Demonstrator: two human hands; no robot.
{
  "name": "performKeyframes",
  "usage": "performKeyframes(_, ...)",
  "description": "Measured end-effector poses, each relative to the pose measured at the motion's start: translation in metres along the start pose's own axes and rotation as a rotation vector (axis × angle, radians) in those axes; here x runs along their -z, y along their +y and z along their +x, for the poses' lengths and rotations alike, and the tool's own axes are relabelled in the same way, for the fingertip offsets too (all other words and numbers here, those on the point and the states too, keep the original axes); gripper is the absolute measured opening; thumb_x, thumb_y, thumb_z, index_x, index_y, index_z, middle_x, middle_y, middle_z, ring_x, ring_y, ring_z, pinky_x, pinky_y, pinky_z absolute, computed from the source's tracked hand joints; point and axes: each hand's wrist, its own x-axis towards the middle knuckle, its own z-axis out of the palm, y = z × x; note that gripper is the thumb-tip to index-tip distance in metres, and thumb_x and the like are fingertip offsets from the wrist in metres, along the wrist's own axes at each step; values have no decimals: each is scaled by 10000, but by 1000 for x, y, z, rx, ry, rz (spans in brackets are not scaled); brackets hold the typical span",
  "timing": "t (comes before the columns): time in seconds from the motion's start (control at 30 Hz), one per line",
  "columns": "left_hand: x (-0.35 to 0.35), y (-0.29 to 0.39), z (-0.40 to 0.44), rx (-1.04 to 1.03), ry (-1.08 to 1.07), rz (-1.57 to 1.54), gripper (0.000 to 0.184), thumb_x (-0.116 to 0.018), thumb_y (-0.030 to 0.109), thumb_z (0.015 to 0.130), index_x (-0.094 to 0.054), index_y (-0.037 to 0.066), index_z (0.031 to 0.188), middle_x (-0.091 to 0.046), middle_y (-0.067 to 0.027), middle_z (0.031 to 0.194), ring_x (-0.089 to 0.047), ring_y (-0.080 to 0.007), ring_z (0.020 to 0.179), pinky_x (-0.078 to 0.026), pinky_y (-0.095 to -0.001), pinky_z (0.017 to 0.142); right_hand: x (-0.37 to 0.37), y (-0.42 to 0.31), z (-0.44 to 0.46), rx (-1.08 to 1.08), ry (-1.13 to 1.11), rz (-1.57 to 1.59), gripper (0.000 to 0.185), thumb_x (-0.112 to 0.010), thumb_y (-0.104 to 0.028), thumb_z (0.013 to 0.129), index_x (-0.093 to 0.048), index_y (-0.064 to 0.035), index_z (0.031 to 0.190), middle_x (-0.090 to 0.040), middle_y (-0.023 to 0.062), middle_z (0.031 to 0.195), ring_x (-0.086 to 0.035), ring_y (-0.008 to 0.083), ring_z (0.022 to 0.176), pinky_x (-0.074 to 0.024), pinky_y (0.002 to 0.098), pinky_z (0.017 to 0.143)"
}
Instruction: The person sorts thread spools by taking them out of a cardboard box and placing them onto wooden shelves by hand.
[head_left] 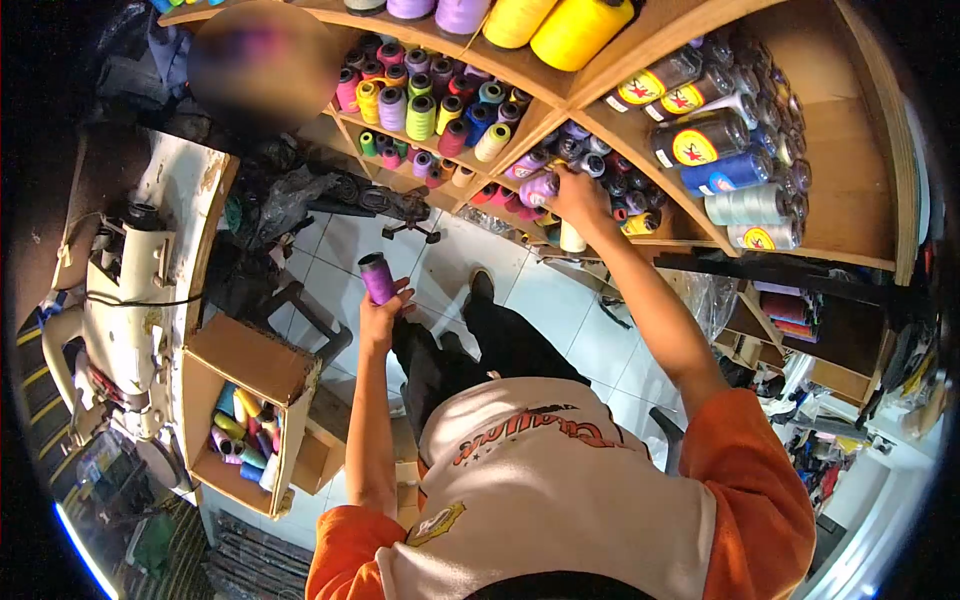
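My left hand (378,318) holds a spool of purple thread (379,280) upright, fingers wrapped round its lower part, above the tiled floor. My right hand (580,197) reaches into a compartment of the wooden shelf (585,112). Its fingers are closed on a spool of lilac thread (537,190); part of the grip is hidden behind the hand. A cream spool (572,237) stands just below that hand. Dark and coloured spools (615,185) crowd the same compartment.
More thread spools (421,117) fill the neighbouring compartment, and labelled spools (695,140) lie stacked at the right. An open cardboard box (250,360) of spools stands at the left beside a sewing machine (130,290). A person (262,65) is partly visible at the upper left.
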Motion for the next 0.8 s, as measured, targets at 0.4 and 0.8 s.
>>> performKeyframes(0.4,-140,43,-20,-650,-268,634,522,-781,187,682,-566,58,1140,-659,-183,947,-659,-337,867,-517,-381,771,24,-10,-92,384,-90,596,469,-822,-204,614,-627,-27,1002,-660,155,922,-652,284,838,-498,361,733)
performKeyframes(0.8,-142,1,16,-504,-60,470,505,-790,191,667,-579,33,1097,-681,-163,860,-682,-237,815,-524,-360,716,-2,68,8,146,343,167,501,-731,-406,703,-594,-93,1069,-653,220,834,-638,406,805,-514,492,695)
